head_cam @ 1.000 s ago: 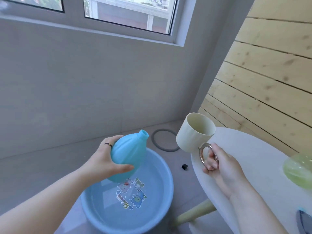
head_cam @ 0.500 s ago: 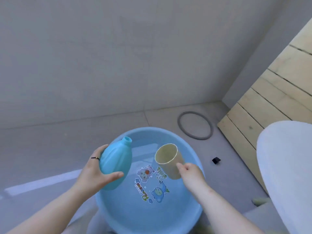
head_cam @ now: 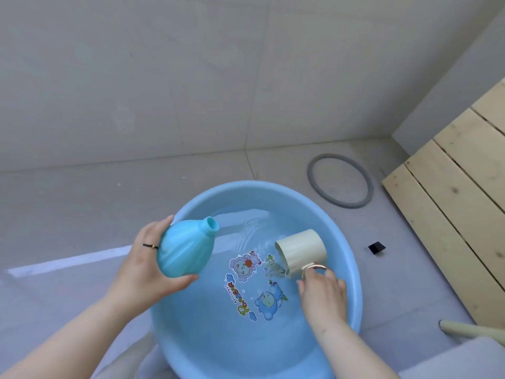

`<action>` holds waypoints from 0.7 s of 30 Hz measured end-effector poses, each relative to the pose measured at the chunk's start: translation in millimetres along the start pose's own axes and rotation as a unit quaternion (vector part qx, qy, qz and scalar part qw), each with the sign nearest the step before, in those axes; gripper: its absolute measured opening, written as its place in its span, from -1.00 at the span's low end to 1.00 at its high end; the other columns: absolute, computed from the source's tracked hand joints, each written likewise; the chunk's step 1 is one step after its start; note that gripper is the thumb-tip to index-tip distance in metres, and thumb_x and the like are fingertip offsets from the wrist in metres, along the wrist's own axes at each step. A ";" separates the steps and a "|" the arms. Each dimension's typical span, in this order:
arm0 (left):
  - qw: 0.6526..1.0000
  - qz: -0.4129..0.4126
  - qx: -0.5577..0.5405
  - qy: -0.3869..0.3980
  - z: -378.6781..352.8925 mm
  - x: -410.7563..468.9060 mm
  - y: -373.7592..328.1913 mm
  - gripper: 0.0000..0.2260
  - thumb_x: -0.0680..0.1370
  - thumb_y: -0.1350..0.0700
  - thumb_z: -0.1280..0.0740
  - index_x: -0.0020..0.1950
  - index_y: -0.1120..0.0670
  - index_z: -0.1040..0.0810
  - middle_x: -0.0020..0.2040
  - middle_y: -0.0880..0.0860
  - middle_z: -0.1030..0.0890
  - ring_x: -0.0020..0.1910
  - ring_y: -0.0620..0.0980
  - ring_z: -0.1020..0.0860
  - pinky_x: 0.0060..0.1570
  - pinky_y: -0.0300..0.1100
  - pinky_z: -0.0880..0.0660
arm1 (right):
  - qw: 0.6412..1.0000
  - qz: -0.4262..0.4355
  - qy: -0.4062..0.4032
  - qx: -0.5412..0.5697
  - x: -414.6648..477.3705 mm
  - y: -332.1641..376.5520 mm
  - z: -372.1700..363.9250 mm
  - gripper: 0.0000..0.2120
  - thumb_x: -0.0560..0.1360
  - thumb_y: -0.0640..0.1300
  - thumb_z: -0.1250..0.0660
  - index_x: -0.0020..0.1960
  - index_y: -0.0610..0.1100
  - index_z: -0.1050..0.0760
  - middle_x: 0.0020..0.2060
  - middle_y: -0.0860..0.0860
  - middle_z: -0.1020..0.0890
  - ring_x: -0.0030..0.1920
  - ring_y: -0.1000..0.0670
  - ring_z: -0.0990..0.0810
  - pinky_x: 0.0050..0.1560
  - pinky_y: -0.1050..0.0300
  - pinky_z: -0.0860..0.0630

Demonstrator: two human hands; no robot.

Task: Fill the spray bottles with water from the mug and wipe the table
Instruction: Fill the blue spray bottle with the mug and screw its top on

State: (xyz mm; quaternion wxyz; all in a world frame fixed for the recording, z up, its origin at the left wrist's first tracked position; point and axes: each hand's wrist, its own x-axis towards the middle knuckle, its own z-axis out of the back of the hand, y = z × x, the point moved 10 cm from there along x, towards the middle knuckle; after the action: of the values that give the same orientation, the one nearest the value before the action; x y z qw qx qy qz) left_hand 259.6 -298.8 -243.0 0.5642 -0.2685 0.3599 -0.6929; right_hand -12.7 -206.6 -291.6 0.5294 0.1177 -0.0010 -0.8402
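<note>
Reaching over the left rim of the blue basin, the left hand wraps fingers and thumb round the belly of the capless blue spray bottle. The bottle hangs tilted in the air, its open neck pointing up toward the basin's far side. The right hand, wrist bent down near the right rim, grips the metal handle of the cream mug. The mug lies on its side, its mouth dipped in the water toward the basin's middle. A grey ring lies on the floor beyond the far right rim.
</note>
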 end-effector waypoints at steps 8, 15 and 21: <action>1.000 -0.024 0.013 -0.005 -1.7 -1.5 3.3 -0.08 0.10 0.24 -0.60 0.29 -0.17 -0.19 0.27 -0.14 -0.24 0.25 -0.22 -0.24 0.22 -0.25 -0.17 | 0.989 -0.071 0.130 -0.018 -1.2 -9.7 -37.0 -0.85 0.57 -0.18 -0.09 -0.07 -0.07 -0.42 0.18 -0.04 -0.48 0.21 -0.08 -0.41 -0.01 0.17 -0.33; 1.000 -0.010 -0.016 0.014 -5.5 -3.1 1.7 -0.21 -0.04 -0.11 -0.46 0.06 -0.52 -0.18 0.15 -0.12 -0.37 0.15 -0.06 -0.36 0.11 -0.19 -0.29 | 0.969 -0.082 0.200 0.118 -9.2 -6.0 -51.6 -0.66 0.58 -0.14 -0.07 -0.36 -0.08 -0.13 -0.38 0.06 -0.33 -0.16 -0.06 -0.33 -0.32 0.19 -0.23; 0.999 0.007 -0.033 0.007 -2.0 -2.8 3.9 -0.27 -0.08 -0.22 -0.35 -0.04 -0.65 -0.09 0.12 -0.20 -0.36 0.10 -0.18 -0.33 0.09 -0.21 -0.29 | 0.927 -0.138 0.188 0.292 -11.6 -10.5 -50.7 -0.61 0.57 -0.14 -0.14 -0.39 -0.12 -0.10 -0.46 0.01 -0.20 -0.45 0.02 -0.15 -0.45 0.22 -0.11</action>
State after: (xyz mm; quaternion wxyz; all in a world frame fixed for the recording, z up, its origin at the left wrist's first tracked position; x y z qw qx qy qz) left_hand 260.9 -296.1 -247.3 0.5570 -0.2801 0.3884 -0.6786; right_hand -7.1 -185.5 -339.9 0.3405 0.4221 -0.1304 -0.8300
